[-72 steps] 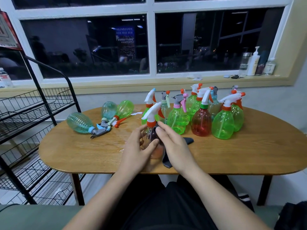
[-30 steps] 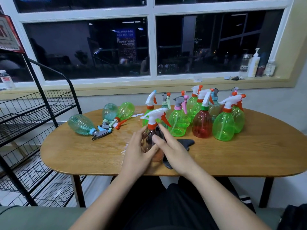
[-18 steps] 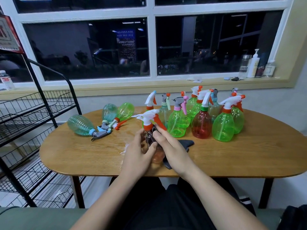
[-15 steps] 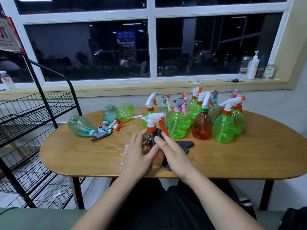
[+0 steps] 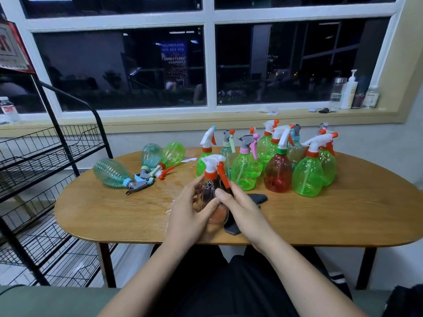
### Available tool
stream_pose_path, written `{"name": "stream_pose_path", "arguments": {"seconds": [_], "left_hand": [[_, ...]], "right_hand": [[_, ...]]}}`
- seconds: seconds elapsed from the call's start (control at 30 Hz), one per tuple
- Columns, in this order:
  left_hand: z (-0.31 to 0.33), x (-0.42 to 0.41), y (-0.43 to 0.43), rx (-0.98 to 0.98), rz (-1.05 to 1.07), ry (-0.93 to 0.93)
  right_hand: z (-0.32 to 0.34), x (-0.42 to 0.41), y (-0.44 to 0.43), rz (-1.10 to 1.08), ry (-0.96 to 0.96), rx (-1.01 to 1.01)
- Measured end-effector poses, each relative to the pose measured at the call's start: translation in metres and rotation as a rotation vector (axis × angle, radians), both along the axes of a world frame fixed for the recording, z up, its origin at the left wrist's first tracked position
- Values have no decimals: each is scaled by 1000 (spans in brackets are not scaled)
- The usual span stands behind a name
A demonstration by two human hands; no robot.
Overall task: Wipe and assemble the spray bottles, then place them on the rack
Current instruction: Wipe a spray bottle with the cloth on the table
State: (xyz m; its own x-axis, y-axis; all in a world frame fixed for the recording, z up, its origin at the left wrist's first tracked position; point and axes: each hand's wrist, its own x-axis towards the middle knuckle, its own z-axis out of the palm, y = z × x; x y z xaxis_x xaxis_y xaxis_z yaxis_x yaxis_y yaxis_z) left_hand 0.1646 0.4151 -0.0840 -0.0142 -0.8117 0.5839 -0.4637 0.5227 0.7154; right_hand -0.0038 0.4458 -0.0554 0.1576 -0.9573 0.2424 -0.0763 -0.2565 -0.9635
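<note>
Head: left hand, right hand grip bottle.

Bare left hand, right hand and forearms; black clothing over the lap, bottom centre; white stripes lower right.

The left hand and right hand cover most of the clear bottle, the cloth is partly under the right hand, and the rack is cut off at the left edge.
</note>
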Motion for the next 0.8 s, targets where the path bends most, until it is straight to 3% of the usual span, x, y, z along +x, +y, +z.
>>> {"name": "stream_pose_path", "arguments": {"seconds": [0.1, 0.27, 0.37, 0.53, 0.8], "left_hand": [[2, -1, 3, 26, -8, 4], [3, -2, 3, 41, -43, 1], [3, -2, 1, 46, -87, 6], [-2, 2, -5, 28, -43, -26], [-3, 2, -5, 2, -13, -57]], "right_hand": [[-7, -1, -5, -17, 79, 77], [5, 4, -2, -25, -55, -7], [0, 4, -1, -41, 4, -58], [-7, -1, 0, -43, 163, 72], [4, 2, -1, -75, -16, -30]]}}
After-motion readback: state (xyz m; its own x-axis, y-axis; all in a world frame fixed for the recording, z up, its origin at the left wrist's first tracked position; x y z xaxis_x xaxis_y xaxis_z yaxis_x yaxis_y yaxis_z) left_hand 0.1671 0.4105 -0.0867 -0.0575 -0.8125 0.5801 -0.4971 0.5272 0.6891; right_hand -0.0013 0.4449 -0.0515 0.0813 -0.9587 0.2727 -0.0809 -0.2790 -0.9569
